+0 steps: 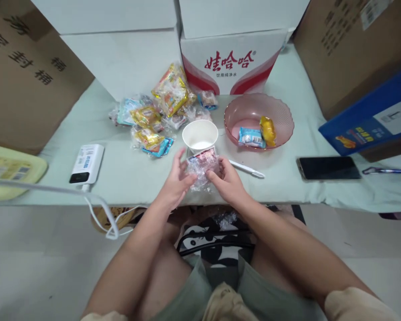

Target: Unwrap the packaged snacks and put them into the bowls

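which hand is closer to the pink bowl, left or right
Right. The right hand is just to the near left of the pink bowl; the left hand is farther left, on the other side of the wrapped packet.

1 packet (203, 158), red and pink print visible, covered in crumpled clear plastic wrap (200, 179). Packet is held tilted near the front edge of the table (280, 189), the wrap bunched toward that edge; contents indiscernible.
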`<state>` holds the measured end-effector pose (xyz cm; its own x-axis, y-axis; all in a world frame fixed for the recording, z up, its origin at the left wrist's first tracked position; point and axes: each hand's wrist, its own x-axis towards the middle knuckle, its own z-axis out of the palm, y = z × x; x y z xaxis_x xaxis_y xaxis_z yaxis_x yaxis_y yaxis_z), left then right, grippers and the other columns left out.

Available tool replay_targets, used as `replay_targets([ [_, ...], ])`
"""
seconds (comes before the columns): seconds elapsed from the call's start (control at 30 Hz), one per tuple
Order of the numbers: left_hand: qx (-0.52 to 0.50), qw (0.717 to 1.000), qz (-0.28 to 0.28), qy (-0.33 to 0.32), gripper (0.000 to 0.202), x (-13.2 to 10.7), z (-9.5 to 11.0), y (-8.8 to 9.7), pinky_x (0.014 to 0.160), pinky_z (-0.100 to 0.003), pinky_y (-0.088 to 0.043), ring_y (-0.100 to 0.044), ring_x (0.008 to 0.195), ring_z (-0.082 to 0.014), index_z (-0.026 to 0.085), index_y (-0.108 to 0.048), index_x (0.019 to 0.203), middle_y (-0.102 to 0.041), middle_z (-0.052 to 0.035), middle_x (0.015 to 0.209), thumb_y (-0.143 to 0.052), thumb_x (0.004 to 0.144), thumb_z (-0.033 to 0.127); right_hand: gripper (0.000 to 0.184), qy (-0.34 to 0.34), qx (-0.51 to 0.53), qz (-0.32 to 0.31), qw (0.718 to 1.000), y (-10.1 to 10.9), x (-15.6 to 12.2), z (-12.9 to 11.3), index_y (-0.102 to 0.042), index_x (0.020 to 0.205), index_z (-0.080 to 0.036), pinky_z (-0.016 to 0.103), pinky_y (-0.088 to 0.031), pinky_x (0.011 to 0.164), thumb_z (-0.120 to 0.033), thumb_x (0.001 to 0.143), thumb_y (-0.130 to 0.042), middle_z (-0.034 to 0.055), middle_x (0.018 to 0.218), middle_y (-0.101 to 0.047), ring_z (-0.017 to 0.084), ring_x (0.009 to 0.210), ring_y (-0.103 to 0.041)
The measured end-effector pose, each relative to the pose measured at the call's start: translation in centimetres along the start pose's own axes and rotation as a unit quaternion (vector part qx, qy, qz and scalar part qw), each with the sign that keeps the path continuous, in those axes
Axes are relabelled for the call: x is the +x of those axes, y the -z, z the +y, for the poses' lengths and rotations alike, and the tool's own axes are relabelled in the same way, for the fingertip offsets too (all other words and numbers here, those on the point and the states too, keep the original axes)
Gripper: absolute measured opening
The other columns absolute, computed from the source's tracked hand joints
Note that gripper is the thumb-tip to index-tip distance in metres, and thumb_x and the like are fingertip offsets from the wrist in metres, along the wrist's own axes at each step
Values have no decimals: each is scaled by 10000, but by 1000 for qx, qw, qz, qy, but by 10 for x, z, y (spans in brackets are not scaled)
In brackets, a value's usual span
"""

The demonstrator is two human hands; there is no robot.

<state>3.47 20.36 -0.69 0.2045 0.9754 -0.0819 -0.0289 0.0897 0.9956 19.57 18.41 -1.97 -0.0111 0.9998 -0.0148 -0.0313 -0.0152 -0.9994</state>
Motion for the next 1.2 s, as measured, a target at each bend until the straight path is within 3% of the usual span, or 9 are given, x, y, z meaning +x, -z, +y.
replay_targets([
  [0.1, -68, 995, -17, 67, 705, 3, 3, -4, 893, -365, -567, -674, 1036, -257, 191, -601, 1211, -695, -107, 1152, -880, 603, 412, 415, 29, -93, 21, 995, 4, -2, -4, -507, 1193, -198, 306, -526, 745, -372, 832, -618, 115, 1200, -606, 193, 944, -636],
  [0.2, -107, 988, 61, 93, 657, 8, 6, -2, 807, -327, -589, -692, 966, -233, 180, -608, 1158, -703, -103, 1143, -880, 586, 356, 326, 80, -233, 23, 969, 22, -3, -9, -542, 1164, -192, 312, -504, 701, -355, 882, -565, 113, 1126, -626, 197, 877, -637],
  [0.4, -98, 976, 174, 92, 727, 17, 7, 18, 604, -249, -585, -695, 871, -165, 349, -428, 1276, -560, -64, 1385, -808, 658, 307, 330, 140, -575, 81, 802, 75, -5, 4, -594, 1183, -148, 396, -453, 807, -217, 862, -559, 161, 1043, -657, 293, 944, -582],
  [0.53, -97, 980, 154, 80, 720, 16, 8, 22, 588, -221, -564, -684, 865, -157, 341, -425, 1248, -569, -60, 1346, -814, 642, 320, 171, 89, -634, 63, 766, 89, -5, 10, -636, 1000, -150, 386, -436, 755, -194, 879, -523, 178, 1009, -647, 287, 895, -572],
  [0.6, -101, 983, 141, 61, 774, 14, 9, 21, 627, -222, -564, -679, 912, -167, 331, -417, 1248, -589, -59, 1308, -837, 599, 290, 137, 48, -619, 34, 783, 87, -8, 2, -619, 887, -174, 366, -421, 692, -193, 899, -484, 153, 907, -643, 265, 817, -568],
  [0.73, -53, 991, 120, 1, 868, 12, 6, 17, 735, -264, -568, -673, 994, -194, 308, -381, 1305, -612, -76, 1251, -850, 576, 279, 176, 21, -383, -60, 921, 66, -22, -21, -533, 876, -224, 301, -400, 608, -307, 961, -404, 17, 720, -575, 181, 651, -522],
  [0.8, -5, 994, 102, -40, 862, 11, 3, 14, 813, -302, -567, -672, 1023, -205, 291, -375, 1325, -616, -84, 1235, -846, 603, 317, 236, 16, -242, -95, 965, 51, -30, -28, -491, 842, -235, 268, -385, 563, -408, 971, -396, -25, 673, -520, 147, 599, -480],
  [1.03, 76, 993, 12, -84, 717, 6, -5, -1, 773, -307, -572, -691, 866, -179, 253, -409, 1328, -657, -57, 1068, -761, 703, 282, 487, -80, -48, -99, 991, 21, -37, -26, -551, 862, -215, 253, -304, 449, -666, 920, -377, -59, 578, -422, 110, 464, -397],
  [1.2, 108, 989, -24, -99, 657, 3, -9, -6, 726, -270, -556, -670, 760, -144, 240, -451, 1327, -665, -26, 972, -711, 725, 218, 487, -93, -68, -80, 990, 17, -31, -19, -559, 848, -211, 252, -320, 453, -662, 909, -387, -60, 566, -427, 111, 452, -408],
])
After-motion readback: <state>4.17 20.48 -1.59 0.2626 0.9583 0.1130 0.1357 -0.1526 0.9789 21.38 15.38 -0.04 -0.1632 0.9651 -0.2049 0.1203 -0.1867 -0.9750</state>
